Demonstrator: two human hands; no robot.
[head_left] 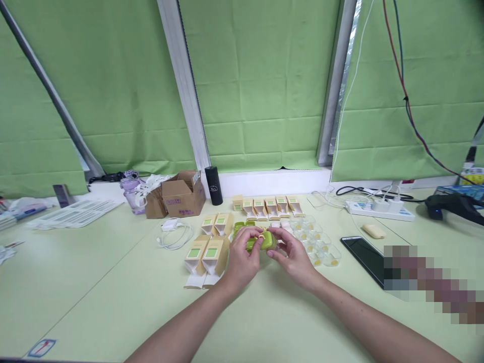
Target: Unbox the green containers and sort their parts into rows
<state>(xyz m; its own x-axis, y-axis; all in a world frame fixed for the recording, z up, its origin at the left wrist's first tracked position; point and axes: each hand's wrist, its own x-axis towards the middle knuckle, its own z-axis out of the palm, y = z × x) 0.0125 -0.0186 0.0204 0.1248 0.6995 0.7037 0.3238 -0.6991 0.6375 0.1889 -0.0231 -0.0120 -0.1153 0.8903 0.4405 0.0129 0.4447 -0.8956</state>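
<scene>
Above the table's middle, my left hand point(244, 256) and my right hand point(297, 258) both grip a small green rounded case point(269, 241). My left fingers and thumb are closed on its left part; my right fingers pinch its right end, where something clear shows. Just behind my left hand lie more green pieces point(239, 226), partly hidden. Right of my right hand sit several clear plastic shells point(312, 236) with yellow round spots. To the left stand several open yellow cartons point(215, 252) with green labels, flaps toward me. Behind the hands are small whitish pieces point(285, 225).
More small cartons point(270, 207) line the back. A white charger cable point(176, 234), a brown cardboard box point(184, 194) and a black bottle point(214, 186) stand left. A phone point(365, 257), a cream case point(373, 231) and a power strip point(380, 210) lie right, beside a pixelated patch.
</scene>
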